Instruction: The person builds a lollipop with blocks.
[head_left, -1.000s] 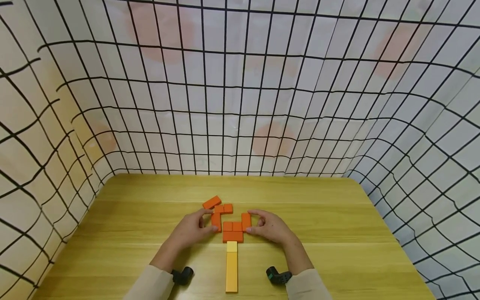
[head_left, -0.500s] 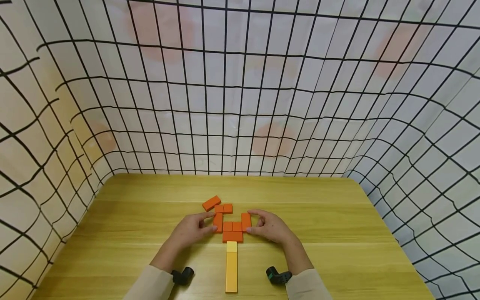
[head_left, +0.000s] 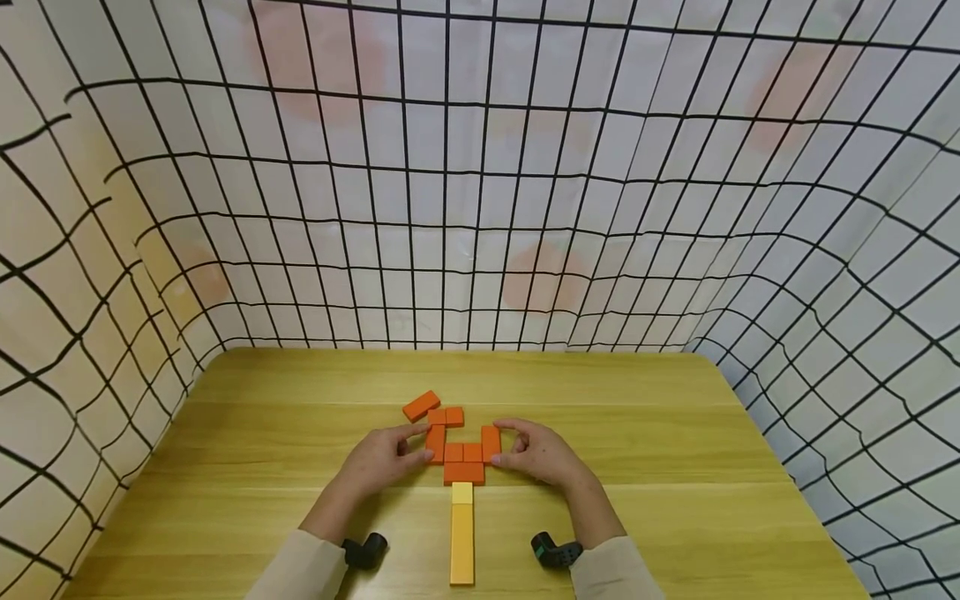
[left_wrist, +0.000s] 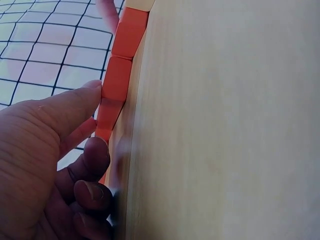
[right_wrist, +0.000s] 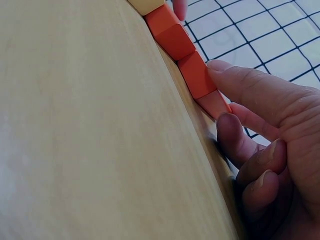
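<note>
My left hand (head_left: 386, 457) pinches an upright orange block (head_left: 437, 446) lengthwise, thumb at its near end and index finger at its far end. Opposite it, my right hand (head_left: 542, 454) holds a matching orange block (head_left: 491, 444) the same way. Between the two blocks lie two small orange squares (head_left: 463, 452), side by side above a crosswise orange block (head_left: 463, 473). Below that, a pale yellow square (head_left: 462, 493) tops a long yellow strip (head_left: 462, 546). In the left wrist view, my thumb meets the end of the orange block (left_wrist: 116, 77); the right wrist view mirrors this at its orange block (right_wrist: 196, 75).
Two more orange squares (head_left: 446, 417) lie just beyond the left block's far end. A slanted orange block (head_left: 422, 406) sits up and left of them. Black wire mesh (head_left: 465, 200) over pale sheeting surrounds the back and sides of the wooden table (head_left: 637, 417).
My left hand has slid its orange block slightly right, up against the small squares. The right hand and its block hold still; the whole view has shifted a touch.
</note>
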